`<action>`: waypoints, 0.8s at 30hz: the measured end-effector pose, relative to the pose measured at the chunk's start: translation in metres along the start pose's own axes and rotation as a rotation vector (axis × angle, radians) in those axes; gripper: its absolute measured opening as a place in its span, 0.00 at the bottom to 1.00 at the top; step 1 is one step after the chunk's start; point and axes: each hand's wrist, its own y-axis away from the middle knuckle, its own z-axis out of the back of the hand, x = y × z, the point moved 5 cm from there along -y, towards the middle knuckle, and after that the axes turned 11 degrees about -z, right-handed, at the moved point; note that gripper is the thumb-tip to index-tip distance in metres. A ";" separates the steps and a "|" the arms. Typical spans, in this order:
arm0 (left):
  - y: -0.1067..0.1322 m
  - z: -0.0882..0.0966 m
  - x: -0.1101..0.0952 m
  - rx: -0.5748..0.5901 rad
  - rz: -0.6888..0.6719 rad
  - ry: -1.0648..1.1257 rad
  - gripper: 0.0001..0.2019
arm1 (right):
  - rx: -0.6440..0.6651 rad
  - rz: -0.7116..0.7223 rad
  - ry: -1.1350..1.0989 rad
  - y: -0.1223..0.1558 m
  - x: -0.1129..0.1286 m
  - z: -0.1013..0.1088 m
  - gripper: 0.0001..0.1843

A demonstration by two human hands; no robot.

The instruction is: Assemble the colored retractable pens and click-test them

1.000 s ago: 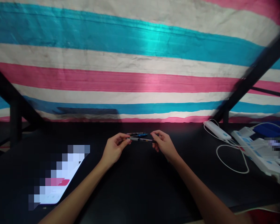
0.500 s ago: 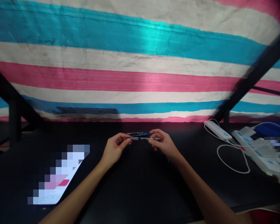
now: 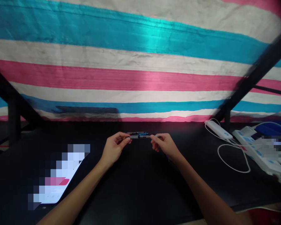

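Note:
A pen point(image 3: 144, 136) with a grey grip section lies level between my two hands, above the black table. My left hand point(image 3: 113, 149) pinches its grey end with thumb and fingertips. At the opposite end my right hand point(image 3: 165, 145) is closed on the slimmer part, and a short tip pokes out past the thumb. Whether the pen is in one piece or in parts is too small to tell. Just behind it on the table lie other pens, a dark one point(image 3: 134, 133) and a blue one point(image 3: 144, 134), partly covered by the held pen and my fingers.
To the left lies a phone point(image 3: 61, 187) with a lit, partly blurred screen. A white power strip point(image 3: 259, 153), a white adapter point(image 3: 219, 129) and looped cable point(image 3: 234, 172) occupy the right side. Striped sheeting point(image 3: 140, 78) hangs behind, between black frame bars point(image 3: 248, 81).
My right fingers have shifted and curled more closely round the pen's right part. A thin rod showed between the hands before; that stretch now looks thicker. My left hand stays nearly in place.

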 end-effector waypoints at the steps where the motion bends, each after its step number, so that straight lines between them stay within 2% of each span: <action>1: 0.000 0.000 0.000 -0.001 0.000 0.000 0.08 | -0.011 -0.004 -0.001 -0.001 -0.001 0.001 0.20; 4: -0.001 0.000 -0.001 -0.007 0.007 0.013 0.08 | -0.047 0.069 -0.051 -0.001 0.002 0.004 0.16; 6: -0.001 0.001 -0.001 -0.010 0.009 0.024 0.08 | -0.056 0.140 -0.065 0.000 0.007 0.006 0.20; 7: -0.002 0.001 -0.002 -0.007 0.008 0.027 0.08 | -0.059 0.164 -0.049 0.001 0.009 0.007 0.19; 9: -0.003 0.002 -0.003 0.001 -0.002 0.029 0.07 | -0.070 0.175 0.016 0.003 0.012 0.007 0.12; 12: -0.003 0.004 -0.004 0.017 -0.024 -0.004 0.07 | -0.082 0.137 0.105 0.004 0.012 0.005 0.13; 15: -0.002 0.004 -0.005 0.043 -0.054 -0.084 0.06 | -0.050 0.050 0.141 0.003 0.006 0.001 0.19; 20: 0.002 0.003 -0.009 0.056 -0.097 -0.217 0.05 | 0.067 -0.133 0.014 -0.002 -0.010 -0.004 0.22; 22: 0.002 0.002 -0.011 0.056 -0.091 -0.209 0.06 | 0.049 -0.110 -0.018 -0.003 -0.009 -0.001 0.21; 24: 0.002 0.000 -0.010 0.064 -0.062 -0.153 0.08 | -0.012 -0.030 -0.025 -0.003 -0.003 0.003 0.18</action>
